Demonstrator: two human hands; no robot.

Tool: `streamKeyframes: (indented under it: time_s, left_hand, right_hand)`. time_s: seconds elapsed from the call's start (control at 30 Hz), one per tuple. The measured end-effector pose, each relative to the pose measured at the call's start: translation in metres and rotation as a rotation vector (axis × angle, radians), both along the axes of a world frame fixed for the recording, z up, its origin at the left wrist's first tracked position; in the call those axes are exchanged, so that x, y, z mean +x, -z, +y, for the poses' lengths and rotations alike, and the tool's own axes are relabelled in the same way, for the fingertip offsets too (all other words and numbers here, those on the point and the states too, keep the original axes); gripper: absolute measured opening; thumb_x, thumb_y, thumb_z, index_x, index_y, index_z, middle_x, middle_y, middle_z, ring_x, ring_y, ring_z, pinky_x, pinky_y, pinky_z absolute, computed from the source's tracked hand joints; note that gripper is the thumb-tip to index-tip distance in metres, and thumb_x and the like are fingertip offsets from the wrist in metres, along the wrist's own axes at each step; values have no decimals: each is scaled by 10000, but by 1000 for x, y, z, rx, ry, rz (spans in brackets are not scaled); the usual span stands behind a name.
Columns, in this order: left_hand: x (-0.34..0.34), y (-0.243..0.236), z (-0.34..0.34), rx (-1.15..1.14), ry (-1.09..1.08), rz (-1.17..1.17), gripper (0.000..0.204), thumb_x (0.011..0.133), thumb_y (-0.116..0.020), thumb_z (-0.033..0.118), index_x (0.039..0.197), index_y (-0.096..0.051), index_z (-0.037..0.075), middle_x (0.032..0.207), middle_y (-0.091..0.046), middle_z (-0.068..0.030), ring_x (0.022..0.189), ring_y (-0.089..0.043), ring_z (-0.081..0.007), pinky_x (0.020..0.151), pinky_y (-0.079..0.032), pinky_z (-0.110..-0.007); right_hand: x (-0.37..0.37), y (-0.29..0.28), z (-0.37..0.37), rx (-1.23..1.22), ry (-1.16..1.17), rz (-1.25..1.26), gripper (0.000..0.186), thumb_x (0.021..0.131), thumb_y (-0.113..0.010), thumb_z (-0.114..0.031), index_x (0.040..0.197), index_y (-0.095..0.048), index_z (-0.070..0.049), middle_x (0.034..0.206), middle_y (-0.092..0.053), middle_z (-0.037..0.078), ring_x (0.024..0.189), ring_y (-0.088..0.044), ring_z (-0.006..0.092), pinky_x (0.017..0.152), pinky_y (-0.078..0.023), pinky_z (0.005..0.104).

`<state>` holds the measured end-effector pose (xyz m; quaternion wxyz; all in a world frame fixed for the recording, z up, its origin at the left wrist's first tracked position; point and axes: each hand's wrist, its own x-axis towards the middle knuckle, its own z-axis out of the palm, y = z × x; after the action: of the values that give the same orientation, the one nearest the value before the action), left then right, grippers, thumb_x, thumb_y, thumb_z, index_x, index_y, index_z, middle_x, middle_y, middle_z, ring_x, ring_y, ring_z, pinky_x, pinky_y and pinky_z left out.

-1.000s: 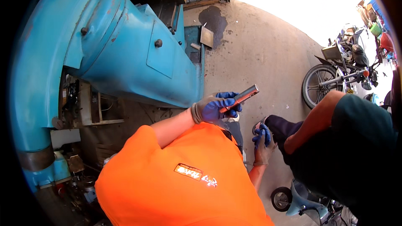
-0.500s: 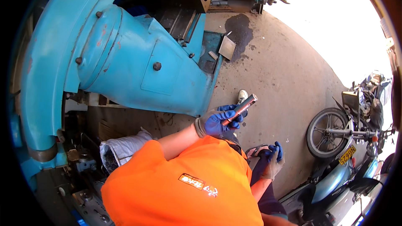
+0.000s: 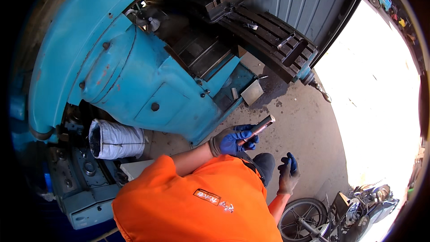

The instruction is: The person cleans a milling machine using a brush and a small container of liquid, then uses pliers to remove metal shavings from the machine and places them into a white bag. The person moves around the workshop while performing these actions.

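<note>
My left hand (image 3: 234, 141), in a blue-and-grey work glove, is wrapped round a round metal shaft (image 3: 256, 131). The shaft tilts up to the right, and a slot shows near its bright upper end. Its lower part is covered by my fingers. Off to the right and a little lower, my right hand (image 3: 289, 173) wears a matching glove and hangs apart from the shaft. Its fingers are loosely bent with gaps between them, and nothing shows in them.
A large turquoise milling machine (image 3: 154, 90) stands ahead and left, its slotted table (image 3: 268, 40) reaching right. A metal plate (image 3: 252, 92) lies at its base by a dark floor stain. A white sack (image 3: 118, 139) stands left. A motorcycle (image 3: 309, 217) is parked at lower right.
The view has swung, so more of the milling table shows and the motorcycle sits lower. My left hand keeps hold of the shaft. My right hand has risen slightly, its fingers looser.
</note>
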<state>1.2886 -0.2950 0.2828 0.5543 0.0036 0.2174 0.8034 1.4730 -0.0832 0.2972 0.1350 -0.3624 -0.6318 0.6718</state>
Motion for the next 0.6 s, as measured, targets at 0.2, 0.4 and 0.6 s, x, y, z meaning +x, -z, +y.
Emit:
streamKeyframes:
  time_s: [0.2,0.4,0.6]
  left_hand:
    - [-13,-8,54,-34,-358,65,406,1018,-545,192,1383,-495,21,1124,-619,-100,975,-607,-179,932,-514,-344]
    - [0,-4,150,92,-750,32,403,995,-573,178,1369,-525,37,1155,-623,-95,1086,-598,-196,1002,-483,-386]
    - [23,-2,216,218,-972,51,444,1001,-562,183,1420,-486,57,1217,-628,-95,1163,-602,-206,1032,-489,-403]
  right_hand:
    - [-98,25,120,18,-403,31,345,1000,-544,-183,1284,-609,3,945,-693,51,682,-603,85,579,-457,220]
    - [-179,19,238,39,-818,106,352,1006,-541,-190,1266,-597,41,923,-689,75,653,-616,109,610,-483,238]
    - [-232,30,302,63,-1118,90,381,1007,-555,-251,1303,-594,-14,968,-697,64,709,-607,98,654,-513,256]
